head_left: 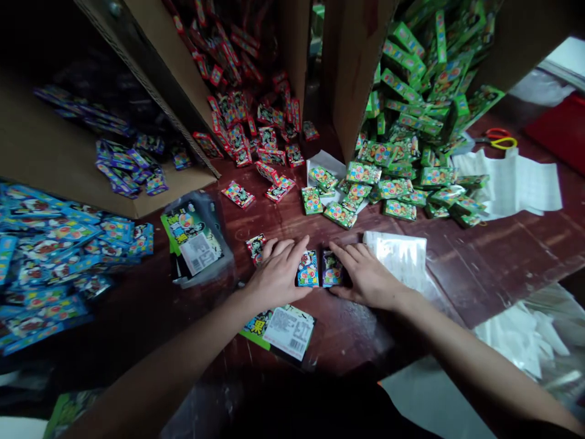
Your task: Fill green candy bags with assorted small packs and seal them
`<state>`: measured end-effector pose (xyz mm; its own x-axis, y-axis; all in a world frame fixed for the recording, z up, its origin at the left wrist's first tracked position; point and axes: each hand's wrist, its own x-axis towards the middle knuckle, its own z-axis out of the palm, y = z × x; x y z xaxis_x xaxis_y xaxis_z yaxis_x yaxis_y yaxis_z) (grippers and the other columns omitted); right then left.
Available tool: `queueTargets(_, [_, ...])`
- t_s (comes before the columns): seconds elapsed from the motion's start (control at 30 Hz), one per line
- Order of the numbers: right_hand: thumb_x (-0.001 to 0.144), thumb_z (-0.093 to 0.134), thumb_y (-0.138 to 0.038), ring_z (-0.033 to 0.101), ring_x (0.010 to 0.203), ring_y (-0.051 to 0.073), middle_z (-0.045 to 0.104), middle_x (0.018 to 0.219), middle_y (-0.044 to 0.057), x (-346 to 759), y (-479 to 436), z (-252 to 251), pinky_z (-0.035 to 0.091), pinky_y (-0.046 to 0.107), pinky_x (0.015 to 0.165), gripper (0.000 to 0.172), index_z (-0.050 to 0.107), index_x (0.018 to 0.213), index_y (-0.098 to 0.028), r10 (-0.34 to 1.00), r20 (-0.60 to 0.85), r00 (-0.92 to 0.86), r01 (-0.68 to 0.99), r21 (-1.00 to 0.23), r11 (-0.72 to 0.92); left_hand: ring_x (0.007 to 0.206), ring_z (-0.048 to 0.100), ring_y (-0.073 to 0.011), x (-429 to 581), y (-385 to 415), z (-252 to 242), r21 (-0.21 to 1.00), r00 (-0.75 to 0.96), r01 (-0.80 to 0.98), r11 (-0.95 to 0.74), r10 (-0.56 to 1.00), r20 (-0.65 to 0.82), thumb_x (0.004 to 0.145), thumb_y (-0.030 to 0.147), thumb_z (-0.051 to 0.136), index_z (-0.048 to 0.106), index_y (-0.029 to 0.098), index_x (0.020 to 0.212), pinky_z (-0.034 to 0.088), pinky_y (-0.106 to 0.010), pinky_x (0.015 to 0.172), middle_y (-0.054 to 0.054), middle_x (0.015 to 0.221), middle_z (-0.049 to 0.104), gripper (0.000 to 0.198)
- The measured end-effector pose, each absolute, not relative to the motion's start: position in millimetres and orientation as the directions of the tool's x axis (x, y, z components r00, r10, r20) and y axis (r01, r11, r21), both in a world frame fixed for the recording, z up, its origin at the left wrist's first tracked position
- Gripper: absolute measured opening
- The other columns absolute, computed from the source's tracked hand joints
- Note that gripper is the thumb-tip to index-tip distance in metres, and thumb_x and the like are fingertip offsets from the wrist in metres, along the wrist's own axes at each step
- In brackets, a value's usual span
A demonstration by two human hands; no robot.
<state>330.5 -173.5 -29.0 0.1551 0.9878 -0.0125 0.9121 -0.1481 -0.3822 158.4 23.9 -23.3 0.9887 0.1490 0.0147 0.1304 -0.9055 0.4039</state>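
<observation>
My left hand (277, 274) lies over the table beside a small blue box (308, 269), its thumb and fingers around the box's left side. A red box (256, 247) shows partly at this hand's fingertips. My right hand (365, 275) rests against a purple box (331, 268), with the thumb below and the index finger at its top. A narrow gap separates the blue and purple boxes. Just below my left hand, a printed bag with a white label (289, 332) lies on the dark red table (347, 341).
Cartons behind hold purple boxes (130, 164), red boxes (237, 122) and green boxes (402, 152). Blue boxes (50, 250) are heaped at left. Printed bags (196, 241) lie left of my hands. Clear plastic sleeves (397, 253), paper sheets (525, 183) and scissors (500, 139) are to the right.
</observation>
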Motion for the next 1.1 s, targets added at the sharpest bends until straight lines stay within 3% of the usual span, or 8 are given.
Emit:
queueTargets(0.17, [0.081,0.071,-0.063,0.048,0.115,0.037,0.053,0.144,0.021,318.1,-180.6,-42.9,0.044,0.053,0.097,0.121,-0.004,0.163,-0.014,0.983,0.032,0.180,0.857,-0.496,-0.141,0.133,0.047,-0.0331,154.6,6.6,-26.3,0.431,0.993,0.100,-0.897,0.116,0.011,0.072,0.042,0.079,0.018,0.015,0.158,0.016,-0.054,0.120,-0.016,0.141,0.057,0.109])
queueTargets(0.33, [0.076,0.074,-0.061,0.047,0.106,0.034,0.063,0.133,0.014,312.4,-172.2,-42.6,0.040,0.054,0.100,0.111,0.018,0.162,-0.020,0.980,0.067,0.187,0.876,-0.462,-0.136,0.136,0.045,-0.0342,148.0,-1.2,-25.3,0.413,0.990,0.128,-0.902,0.140,0.000,0.071,0.044,0.082,0.011,0.014,0.159,0.015,-0.056,0.121,-0.018,0.146,0.052,0.117])
queueTargets(0.47, [0.074,0.075,-0.054,0.049,0.111,0.034,0.066,0.124,0.009,300.8,-193.8,-32.5,0.018,0.066,0.116,0.107,0.021,0.162,-0.025,0.978,0.098,0.185,0.851,-0.513,-0.110,0.150,0.027,-0.0384,106.1,7.1,-4.9,0.405,0.999,0.043,-0.913,0.033,-0.033,0.059,0.067,0.086,-0.003,0.015,0.161,0.011,-0.055,0.124,-0.021,0.163,0.029,0.145])
queueTargets(0.53, [0.076,0.075,-0.050,0.051,0.113,0.034,0.064,0.128,0.010,292.6,-217.4,-26.0,0.015,0.067,0.118,0.109,0.014,0.163,-0.025,0.978,0.071,0.195,0.803,-0.584,-0.118,0.153,0.021,-0.0382,78.8,11.0,6.0,0.389,0.991,-0.038,-0.920,-0.085,-0.104,0.060,0.071,0.083,0.003,0.019,0.162,0.004,-0.055,0.126,-0.018,0.166,0.024,0.140])
queueTargets(0.63, [0.076,0.076,-0.046,0.052,0.118,0.033,0.059,0.135,0.010,278.7,-254.6,-17.7,0.011,0.067,0.120,0.111,0.009,0.163,-0.026,0.989,0.005,0.149,0.703,-0.704,-0.102,0.149,0.032,-0.0329,48.4,11.3,12.7,0.404,0.953,-0.103,-0.909,-0.206,-0.221,0.072,0.059,0.081,0.018,0.028,0.161,-0.002,-0.055,0.126,-0.009,0.160,0.040,0.113])
queueTargets(0.77, [0.074,0.078,-0.047,0.052,0.123,0.032,0.057,0.135,0.009,262.8,-282.2,-13.0,0.002,0.066,0.123,0.112,0.010,0.162,-0.029,0.995,-0.099,0.030,0.627,-0.773,-0.096,0.143,0.040,-0.0324,34.0,5.8,5.4,0.378,0.961,-0.021,-0.925,-0.123,-0.247,0.081,0.048,0.076,0.023,0.028,0.160,0.010,-0.055,0.125,-0.010,0.159,0.040,0.097])
queueTargets(0.9, [0.075,0.076,-0.051,0.051,0.120,0.033,0.059,0.131,0.009,256.9,-278.0,-17.6,0.005,0.069,0.122,0.110,0.012,0.162,-0.030,0.997,-0.080,0.023,0.717,-0.694,-0.072,0.138,0.042,-0.0366,34.8,-0.9,-4.9,0.318,0.967,-0.014,-0.948,-0.093,-0.236,0.085,0.052,0.073,0.031,0.028,0.157,0.024,-0.057,0.118,-0.013,0.153,0.046,0.087])
queueTargets(1.1, [0.080,0.070,-0.056,0.053,0.108,0.034,0.064,0.118,0.008,260.2,-257.3,-25.5,0.012,0.072,0.118,0.103,0.013,0.162,-0.031,0.947,0.053,0.317,0.835,-0.489,-0.252,0.123,0.048,-0.0377,42.5,-19.6,-12.0,0.285,0.980,0.165,-0.944,0.126,-0.152,0.080,0.056,0.076,0.032,0.023,0.155,0.037,-0.053,0.104,-0.017,0.141,0.050,0.094])
